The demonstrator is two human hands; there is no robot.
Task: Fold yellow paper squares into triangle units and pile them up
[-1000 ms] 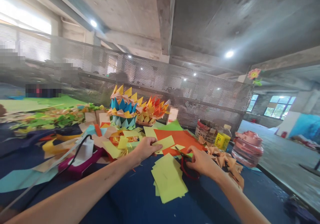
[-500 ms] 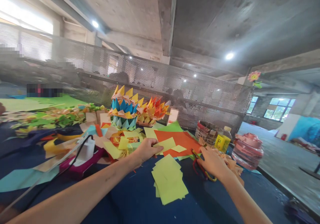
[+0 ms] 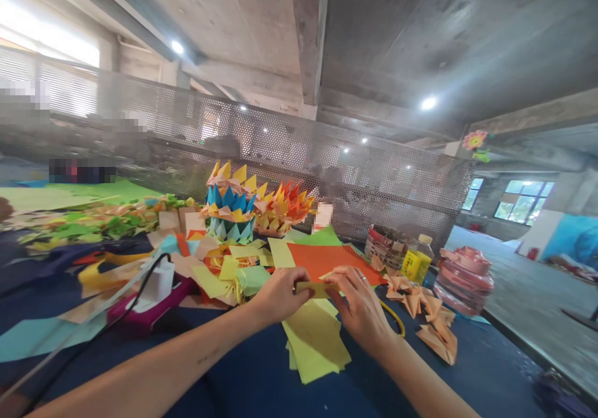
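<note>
A small piece of yellow paper (image 3: 320, 290) is held up between my two hands over the table. My left hand (image 3: 283, 293) pinches its left end between thumb and fingers. At the other end, the closed fingers of my right hand (image 3: 357, 299) grip it. Just below lies a loose stack of yellow-green paper sheets (image 3: 320, 349), partly covered by my hands. Beyond them is an orange sheet (image 3: 336, 261). A yellow scissors handle (image 3: 395, 319) shows beside my right wrist; the rest of the scissors is hidden.
Folded peach paper pieces (image 3: 423, 303) lie to the right, near a yellow-labelled bottle (image 3: 415, 261) and a pink water jug (image 3: 465, 281). On the left are a purple power strip (image 3: 149, 309), cords and paper scraps. Folded-paper crowns (image 3: 231, 209) stand at the back.
My right hand has left the scissors on the table and moved left to the yellow paper. My left hand has shifted slightly right and down, still holding the paper.
</note>
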